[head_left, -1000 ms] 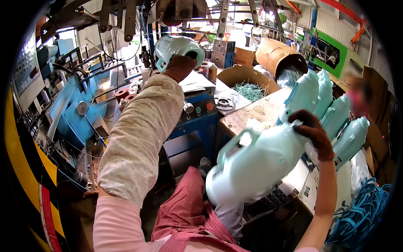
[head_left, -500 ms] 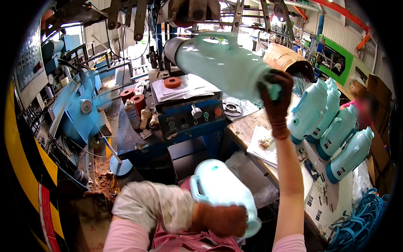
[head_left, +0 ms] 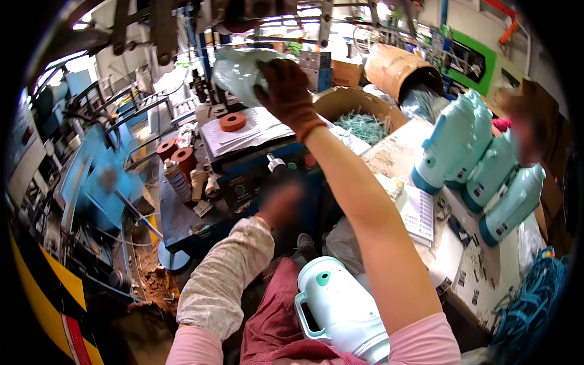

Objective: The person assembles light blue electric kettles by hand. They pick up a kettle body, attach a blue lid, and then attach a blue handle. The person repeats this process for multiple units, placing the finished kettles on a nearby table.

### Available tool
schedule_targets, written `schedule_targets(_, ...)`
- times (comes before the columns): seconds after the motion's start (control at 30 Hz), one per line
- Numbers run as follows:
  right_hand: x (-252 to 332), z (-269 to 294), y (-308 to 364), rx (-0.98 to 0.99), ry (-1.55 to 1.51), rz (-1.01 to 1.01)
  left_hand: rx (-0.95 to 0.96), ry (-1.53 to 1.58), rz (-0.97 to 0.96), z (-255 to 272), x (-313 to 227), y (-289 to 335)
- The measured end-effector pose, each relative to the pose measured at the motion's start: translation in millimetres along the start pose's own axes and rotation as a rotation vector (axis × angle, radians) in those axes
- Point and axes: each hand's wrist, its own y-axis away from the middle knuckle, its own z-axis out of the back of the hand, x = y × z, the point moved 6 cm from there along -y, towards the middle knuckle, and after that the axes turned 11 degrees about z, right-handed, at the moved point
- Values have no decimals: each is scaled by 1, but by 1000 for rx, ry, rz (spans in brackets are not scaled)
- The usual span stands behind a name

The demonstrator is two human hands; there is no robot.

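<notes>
High over the workbench, my right hand point(head_left: 283, 91), in a brown work glove, grips the near end of a pale green thermos flask point(head_left: 234, 72). The glove hides that end, and the flask's far part runs up under the machine's metal arms. My left hand point(head_left: 283, 201), also gloved, is reaching forward in front of the control panel point(head_left: 240, 187); motion smears its fingers. Across my lap lies a second pale green thermos flask point(head_left: 344, 298), its handle to the left, touched by neither hand.
Several finished-looking green flasks point(head_left: 447, 143) stand on the right-hand table point(head_left: 389, 152), beside a printed sheet point(head_left: 417, 213). Blue strapping point(head_left: 529, 304) is heaped at lower right. An orange-red ring point(head_left: 232, 121) sits on papers. A blue fan point(head_left: 109, 176) stands left. Another person point(head_left: 529, 128) is at far right.
My right hand has carried the flask leftward and away from me, into the machine area. My left hand has left the lap flask and moved up toward the panel. The view has shifted.
</notes>
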Motion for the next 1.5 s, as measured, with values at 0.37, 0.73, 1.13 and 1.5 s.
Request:
schedule_targets(0.37,23,203,153,350,-462,-156,-416,-98,-44,-51,35,-105)
schedule_targets(0.73,109,947,397,667,1273,-1326,102,-235,-149,-85,31,28)
schedule_targets(1.13,226,1088,408,952,1703,-1019,-501,-313,33,-20,13,-67)
schedule_targets(1.5,86,838,365,1001,1169,-575,-138,192,-15,-35,-40,-18)
